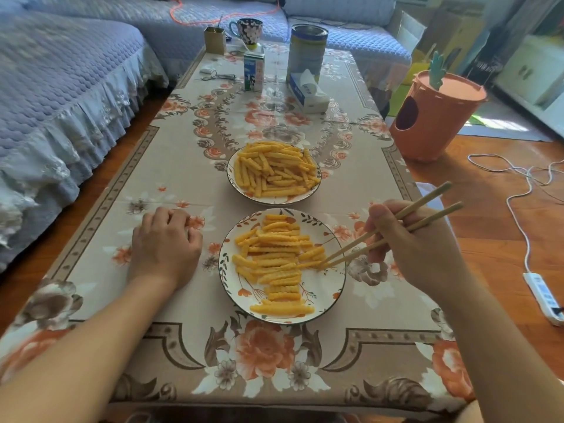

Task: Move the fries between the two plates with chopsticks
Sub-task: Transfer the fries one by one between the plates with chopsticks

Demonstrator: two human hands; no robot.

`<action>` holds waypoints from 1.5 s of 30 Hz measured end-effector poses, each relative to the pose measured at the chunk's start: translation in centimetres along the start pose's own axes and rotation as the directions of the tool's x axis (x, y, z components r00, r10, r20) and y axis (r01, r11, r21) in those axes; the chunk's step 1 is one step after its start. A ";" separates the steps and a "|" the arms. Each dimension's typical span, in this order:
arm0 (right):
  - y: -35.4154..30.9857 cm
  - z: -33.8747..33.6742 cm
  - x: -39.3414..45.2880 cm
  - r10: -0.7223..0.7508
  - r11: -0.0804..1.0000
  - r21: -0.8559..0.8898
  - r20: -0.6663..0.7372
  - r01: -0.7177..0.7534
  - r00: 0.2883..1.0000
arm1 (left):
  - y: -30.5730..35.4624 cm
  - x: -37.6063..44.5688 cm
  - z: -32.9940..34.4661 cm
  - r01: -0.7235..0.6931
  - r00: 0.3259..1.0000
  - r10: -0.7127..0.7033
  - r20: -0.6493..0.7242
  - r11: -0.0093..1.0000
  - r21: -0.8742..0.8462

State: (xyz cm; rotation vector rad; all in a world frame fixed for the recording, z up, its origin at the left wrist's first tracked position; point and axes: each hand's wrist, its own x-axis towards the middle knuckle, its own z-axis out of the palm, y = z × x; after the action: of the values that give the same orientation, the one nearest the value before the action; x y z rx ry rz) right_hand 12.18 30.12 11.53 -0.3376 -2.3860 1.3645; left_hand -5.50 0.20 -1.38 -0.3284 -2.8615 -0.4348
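Crinkle-cut yellow fries are lying heaped on the near plate. The right hand, at three o'clock, is gripping chopsticks, their tips pinching one fry. The left hand, fingers loosely curled and holding nothing, is resting on the desk.

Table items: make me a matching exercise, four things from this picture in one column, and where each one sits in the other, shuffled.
Things:
1. milk carton
2. tissue pack
3. chopsticks
4. tall tin can

Places:
A. in the right hand, tips at the near plate
B. far end, right of the carton
C. lying in front of the tin
D. far end, near the mug

Pairs: 1-D, 2-C, 3-A, 4-B
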 end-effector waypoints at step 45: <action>-4.6 1.9 4.4 0.083 0.971 0.217 0.101 -0.104 0.991 | -0.3 0.0 0.1 0.006 0.999 -0.006 0.041 1.000 0.006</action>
State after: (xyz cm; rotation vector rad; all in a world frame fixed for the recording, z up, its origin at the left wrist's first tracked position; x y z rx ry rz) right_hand 7.31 28.02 15.53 -0.3361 -2.2830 1.7054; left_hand -5.62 -0.01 -1.51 -0.3317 -2.9035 -0.4253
